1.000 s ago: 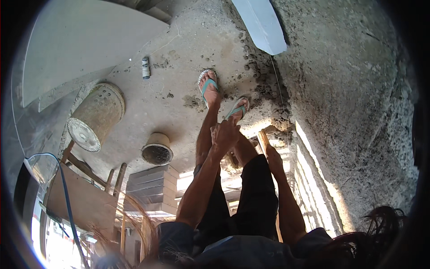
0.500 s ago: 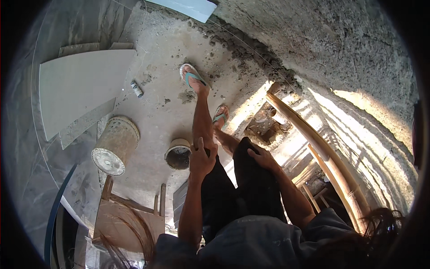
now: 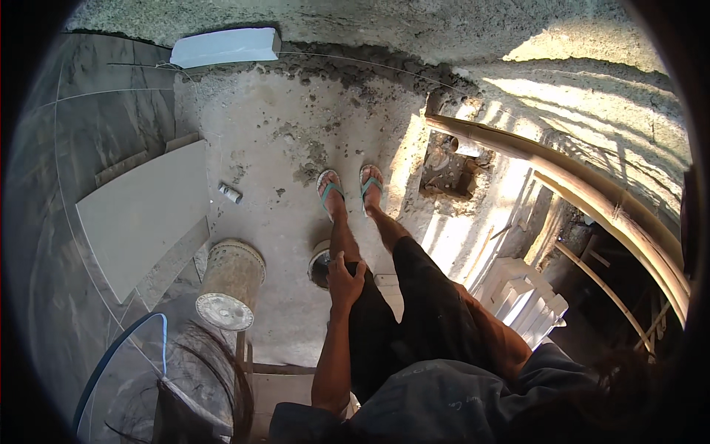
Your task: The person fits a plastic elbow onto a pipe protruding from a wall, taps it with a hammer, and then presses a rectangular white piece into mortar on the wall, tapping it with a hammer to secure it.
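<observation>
My left hand [image 3: 345, 283] rests on my left leg at the knee, fingers apart, on the dark shorts [image 3: 421, 318]. It holds nothing that shows. My right forearm [image 3: 492, 325] runs down along the outer side of my right thigh; the hand at its end is hidden from view. Both feet stand on the concrete floor [image 3: 255, 155] in flip-flops with teal straps [image 3: 330, 191]. Partly behind my left leg sits a round dark-mouthed container [image 3: 319, 268]. A stained bucket [image 3: 235, 277], seemingly upturned, stands to the left of it.
Grey tiles [image 3: 148, 222] lean at the left, with a small cylinder [image 3: 230, 193] nearby. A white slab [image 3: 225, 46] lies along the far wall beside a taut string. To the right are a pit [image 3: 452, 166], a bamboo pole [image 3: 562, 166] and stacked white pieces [image 3: 521, 296].
My feet have come side by side and the view has turned. My left hand stays at the knee. My right hand has left the right knee and dropped out of sight beside the thigh.
</observation>
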{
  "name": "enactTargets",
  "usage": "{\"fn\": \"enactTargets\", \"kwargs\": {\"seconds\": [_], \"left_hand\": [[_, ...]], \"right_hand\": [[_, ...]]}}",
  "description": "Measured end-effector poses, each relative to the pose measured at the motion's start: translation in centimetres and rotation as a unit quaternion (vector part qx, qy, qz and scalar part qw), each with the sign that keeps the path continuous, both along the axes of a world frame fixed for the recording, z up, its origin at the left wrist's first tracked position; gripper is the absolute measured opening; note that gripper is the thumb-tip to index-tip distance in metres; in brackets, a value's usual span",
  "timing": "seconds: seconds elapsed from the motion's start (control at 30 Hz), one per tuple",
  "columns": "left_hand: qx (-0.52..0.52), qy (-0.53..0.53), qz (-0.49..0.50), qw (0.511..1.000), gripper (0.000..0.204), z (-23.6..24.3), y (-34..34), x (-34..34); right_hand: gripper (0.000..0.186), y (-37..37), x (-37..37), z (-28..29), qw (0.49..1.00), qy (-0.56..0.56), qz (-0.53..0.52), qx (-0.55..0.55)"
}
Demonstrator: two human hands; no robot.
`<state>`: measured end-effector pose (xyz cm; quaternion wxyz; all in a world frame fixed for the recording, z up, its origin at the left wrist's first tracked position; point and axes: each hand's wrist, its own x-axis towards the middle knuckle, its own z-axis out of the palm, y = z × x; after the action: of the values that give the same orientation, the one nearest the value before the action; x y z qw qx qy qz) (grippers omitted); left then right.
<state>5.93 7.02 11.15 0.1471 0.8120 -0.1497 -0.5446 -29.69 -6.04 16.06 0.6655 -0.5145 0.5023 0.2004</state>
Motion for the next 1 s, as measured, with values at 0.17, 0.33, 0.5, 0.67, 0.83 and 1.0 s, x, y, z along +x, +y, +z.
{"fn": "enactTargets", "kwargs": {"seconds": [0.17, 0.33, 0.5, 0.67, 0.83, 1.0], "left_hand": [[-0.016, -0.008, -0.038, 0.999, 0.074, -1.2, 2.5, -0.7], [0.013, -0.005, -0.069, 0.998, 0.075, -0.4, 2.5, 0.3], [0.087, 0.054, -0.132, 0.986, 0.096, 0.2, 1.2, 1.2], [0.129, 0.078, -0.161, 0.975, 0.105, 1.2, 0.3, 1.0], [0.166, 0.05, -0.186, 0.967, 0.105, 1.2, 0.4, -0.1], [0.156, 0.011, -0.214, 0.964, 0.104, 0.9, 0.0, -2.7]], "right_hand": [[0.057, 2.6, 1.6, 0.3, 0.956, 0.171, -0.212, 0.111], [0.054, 4.2, 4.6, 2.8, 0.969, 0.115, -0.218, 0.018], [0.039, 5.9, 3.8, 2.7, 0.937, 0.225, -0.267, 0.007], [0.044, 8.9, -0.6, 2.1, 0.932, 0.226, -0.285, -0.015], [0.056, 8.8, -1.6, 5.2, 0.918, 0.289, -0.272, 0.001], [0.064, 12.2, -9.2, 4.4, 0.953, 0.229, -0.197, 0.011]]}}
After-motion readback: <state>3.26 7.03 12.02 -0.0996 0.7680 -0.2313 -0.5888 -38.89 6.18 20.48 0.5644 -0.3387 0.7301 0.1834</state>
